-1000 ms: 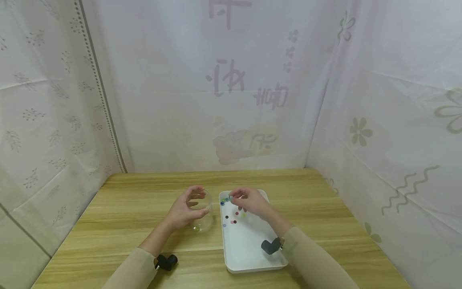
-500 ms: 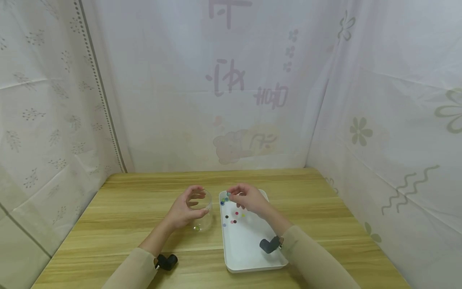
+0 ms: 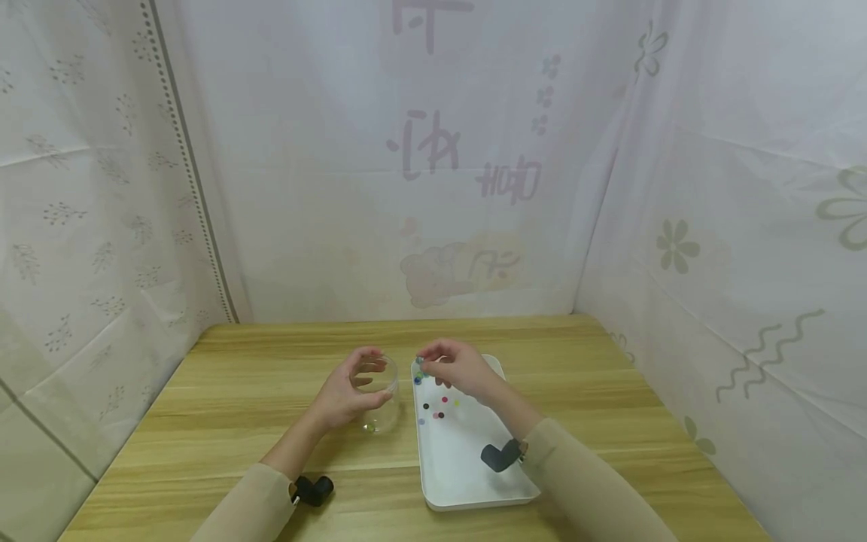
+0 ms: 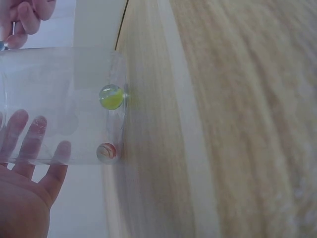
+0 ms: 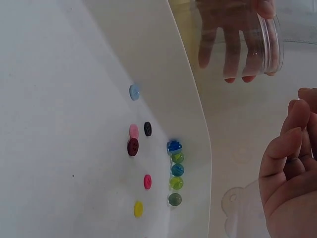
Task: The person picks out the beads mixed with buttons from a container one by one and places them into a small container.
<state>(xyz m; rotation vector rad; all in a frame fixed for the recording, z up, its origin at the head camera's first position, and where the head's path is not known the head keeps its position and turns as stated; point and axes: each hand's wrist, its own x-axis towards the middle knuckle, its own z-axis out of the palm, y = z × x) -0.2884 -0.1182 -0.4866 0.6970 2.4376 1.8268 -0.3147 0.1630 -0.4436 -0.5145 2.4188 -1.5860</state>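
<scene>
My left hand (image 3: 345,391) grips a clear plastic jar (image 4: 59,99) that stands upright on the table, fingers and thumb spread round its upper part. Inside, on its floor, lie a yellow-green marble (image 4: 111,97) and a red-streaked marble (image 4: 106,152). My right hand (image 3: 463,370) is raised above the far left corner of a white tray (image 3: 474,470), pinching a bluish marble (image 4: 2,45) between thumb and fingertips. Below it, a blue marble (image 5: 174,146), a teal marble (image 5: 177,170) and several other marbles line up along the tray's wall.
Scattered buttons lie in the tray: a light blue button (image 5: 134,92), a black button (image 5: 148,129), a yellow button (image 5: 138,208) and several pink or dark red ones. The wooden table (image 3: 271,376) is bounded by patterned curtains (image 3: 325,188) behind and at both sides.
My right hand has risen from the tray and shifted left toward the jar, with the bluish marble in its fingertips. My left hand and the jar stay in place.
</scene>
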